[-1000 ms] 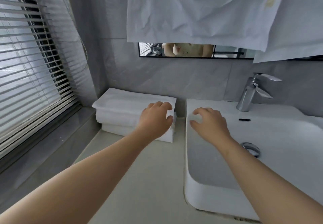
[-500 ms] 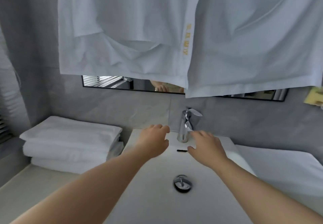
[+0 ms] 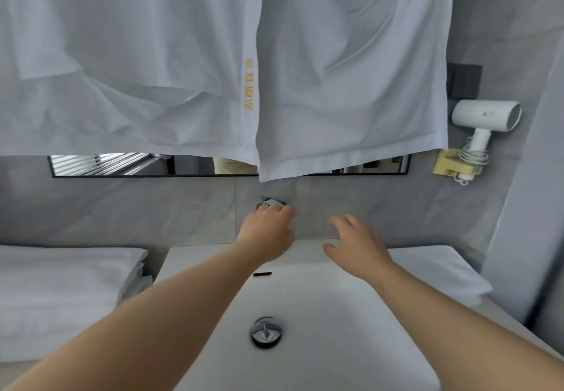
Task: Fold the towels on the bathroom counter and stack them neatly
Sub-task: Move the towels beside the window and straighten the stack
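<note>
Grey stone-look wall tiles (image 3: 122,207) back a white rectangular ceramic sink (image 3: 335,314) with a round chrome drain plug (image 3: 266,332) and a small black overflow slot (image 3: 262,274). A narrow black-framed mirror strip (image 3: 122,164) shows below two large white hanging cloths: the left cloth (image 3: 122,54) bears yellow embroidered characters along its edge, and the right cloth (image 3: 351,70) overlaps it. A white hair dryer (image 3: 485,115) sits in a yellow wall holder at far right.

On the counter left of the sink lies a stack of folded white towels (image 3: 61,283), and a single folded white towel (image 3: 433,268) lies on the right, just beside the sink.

Both bare arms reach over the sink. The left hand (image 3: 267,235) is relaxed, fingers loosely curled forward, holding nothing that shows; it covers most of the chrome tap (image 3: 271,202), and contact cannot be judged. The right hand (image 3: 358,247) hovers above the sink's back rim with fingers spread and relaxed, holding nothing. Neither hand touches a towel.
</note>
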The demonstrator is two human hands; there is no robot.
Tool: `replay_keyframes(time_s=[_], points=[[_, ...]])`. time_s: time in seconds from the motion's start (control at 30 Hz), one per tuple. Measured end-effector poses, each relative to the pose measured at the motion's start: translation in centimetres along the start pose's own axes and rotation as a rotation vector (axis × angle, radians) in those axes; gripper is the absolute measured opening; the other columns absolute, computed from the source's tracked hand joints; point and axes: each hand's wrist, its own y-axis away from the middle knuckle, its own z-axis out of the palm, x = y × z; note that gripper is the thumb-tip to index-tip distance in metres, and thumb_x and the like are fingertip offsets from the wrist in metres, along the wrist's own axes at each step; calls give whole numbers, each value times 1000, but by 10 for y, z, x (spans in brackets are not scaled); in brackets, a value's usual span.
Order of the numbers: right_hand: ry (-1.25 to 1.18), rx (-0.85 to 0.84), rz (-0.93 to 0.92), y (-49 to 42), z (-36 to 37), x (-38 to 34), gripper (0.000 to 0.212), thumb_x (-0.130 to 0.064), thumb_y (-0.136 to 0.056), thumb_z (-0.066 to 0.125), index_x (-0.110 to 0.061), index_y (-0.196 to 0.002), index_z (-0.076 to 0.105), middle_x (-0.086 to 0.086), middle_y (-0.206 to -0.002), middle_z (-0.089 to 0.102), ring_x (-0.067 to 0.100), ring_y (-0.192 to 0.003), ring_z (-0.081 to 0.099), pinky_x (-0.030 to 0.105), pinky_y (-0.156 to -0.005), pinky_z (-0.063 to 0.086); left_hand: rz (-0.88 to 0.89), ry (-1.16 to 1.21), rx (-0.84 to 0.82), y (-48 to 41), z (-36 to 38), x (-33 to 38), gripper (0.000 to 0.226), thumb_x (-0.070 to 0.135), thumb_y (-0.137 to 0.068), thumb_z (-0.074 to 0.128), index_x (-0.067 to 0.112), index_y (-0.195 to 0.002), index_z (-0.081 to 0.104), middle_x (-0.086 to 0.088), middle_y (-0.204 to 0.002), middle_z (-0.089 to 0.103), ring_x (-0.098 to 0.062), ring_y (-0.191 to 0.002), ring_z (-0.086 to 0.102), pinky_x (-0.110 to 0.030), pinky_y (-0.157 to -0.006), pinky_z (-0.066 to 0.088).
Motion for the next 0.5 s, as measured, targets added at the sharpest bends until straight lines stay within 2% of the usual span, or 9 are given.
replay_keyframes(time_s=[0.07, 0.2, 0.37, 0.5], points=[[4, -14, 24, 7, 0, 15, 46, -34, -89, 51, -21, -133, 42, -1, -136, 44, 24, -121, 44, 35, -98, 37, 28, 18, -17, -3, 6, 14, 33, 20, -91, 44, 16, -124, 47, -6, -125, 51, -27, -117, 44, -32, -81, 36], [102, -43, 66, 18, -4, 54, 41, -34, -89, 50, -19, -126, 45, 0, -130, 46, 24, -119, 44, 34, -94, 37, 76, 63, -73, -6, 23, 48, 41, 24, -93, 46, 21, -134, 43, -3, -134, 49, -25, -124, 41, -35, -96, 36], [158, -69, 24, 16, -11, 104, 45, -37, -92, 47, -20, -134, 39, 1, -137, 41, 25, -124, 39, 35, -99, 33, 102, 54, -53, -26, 41, 91, 40, 24, -93, 45, 20, -133, 42, -2, -135, 48, -26, -124, 42, -34, -96, 36], [160, -72, -11, 10, -19, 164, 50, -36, -92, 47, -23, -138, 35, 0, -141, 38, 24, -128, 36, 35, -101, 31, 37, 98, -71, -44, 66, 140, 39, 22, -93, 44, 20, -132, 44, -2, -131, 50, -25, -120, 45, -34, -94, 40]])
